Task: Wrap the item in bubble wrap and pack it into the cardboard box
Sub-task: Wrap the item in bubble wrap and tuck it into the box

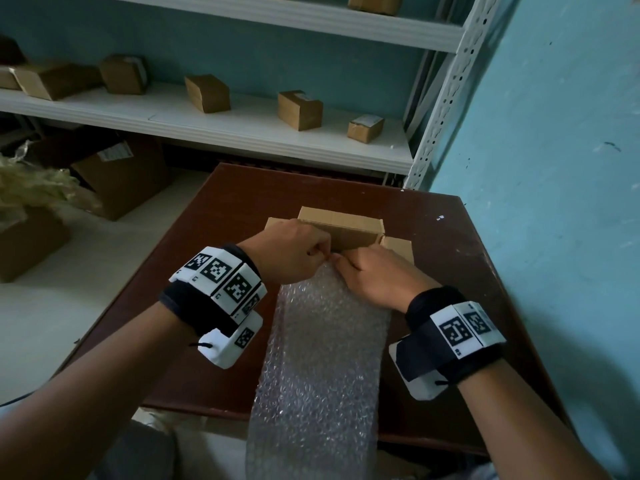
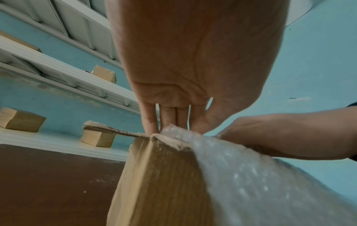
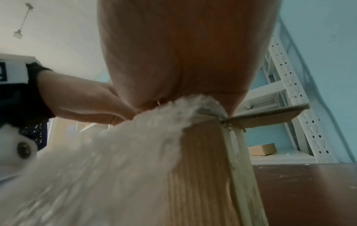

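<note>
- Left hand (image 1: 292, 252) fingers curl down at the box (image 1: 341, 227) near rim, pinching the top edge of the wrap (image 1: 322, 348); right hand (image 1: 375, 277) pinches the same edge just beside it, fingertips almost touching the left's.
- Wrist views: both hands' fingers go over the rim into the box (image 2: 160, 175); wrap (image 2: 260, 175) end bunches at the rim, the rest drapes down the box's near wall (image 3: 203, 175).
- Item itself not seen; cannot tell if it sits inside the bunched end or in the box.
- Box stands mid-table (image 1: 450, 271), flaps open; wrap tail runs back over the table's near edge.
- Step, as I judge: feeding or tucking wrap into the box; wrapping looks unfinished, long tail still loose.
- Next needs: gather the tail, push it in, keep the box from sliding, then fold flaps.
- Writing: square black-white marker codes on both wristbands (image 1: 216, 278); tiny letters there unreadable. White labels on shelf boxes (image 1: 299, 109) too small to read. No brand seen.
</note>
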The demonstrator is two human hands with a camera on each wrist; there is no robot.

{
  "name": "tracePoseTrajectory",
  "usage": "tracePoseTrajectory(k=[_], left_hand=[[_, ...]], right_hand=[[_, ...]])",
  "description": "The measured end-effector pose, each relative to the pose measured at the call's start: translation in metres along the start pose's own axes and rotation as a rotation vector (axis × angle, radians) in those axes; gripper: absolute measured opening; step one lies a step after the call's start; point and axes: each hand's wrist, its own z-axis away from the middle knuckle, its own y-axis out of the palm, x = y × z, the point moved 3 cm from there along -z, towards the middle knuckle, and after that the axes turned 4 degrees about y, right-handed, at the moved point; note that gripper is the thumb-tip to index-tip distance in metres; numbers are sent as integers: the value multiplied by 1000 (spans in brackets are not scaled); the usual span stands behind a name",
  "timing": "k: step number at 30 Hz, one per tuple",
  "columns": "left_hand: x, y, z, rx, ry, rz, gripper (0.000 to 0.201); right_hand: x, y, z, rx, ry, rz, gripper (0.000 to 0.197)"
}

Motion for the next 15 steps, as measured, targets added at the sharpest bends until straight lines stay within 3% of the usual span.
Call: tracePoseTrajectory(k=[4, 7, 11, 15], left_hand=[[4, -11, 6, 46, -19, 92, 34], [9, -16, 14, 104, -7, 153, 44], [14, -11, 22, 230, 5, 155, 39], [19, -6, 26, 318, -10, 146, 54]], right_hand=[[-15, -22, 5, -103, -20, -148, 27], [-27, -33, 17, -32, -39, -295, 39], [-39, -32, 33, 140, -63, -226, 49], [-41, -28, 39, 175, -76, -171, 62]])
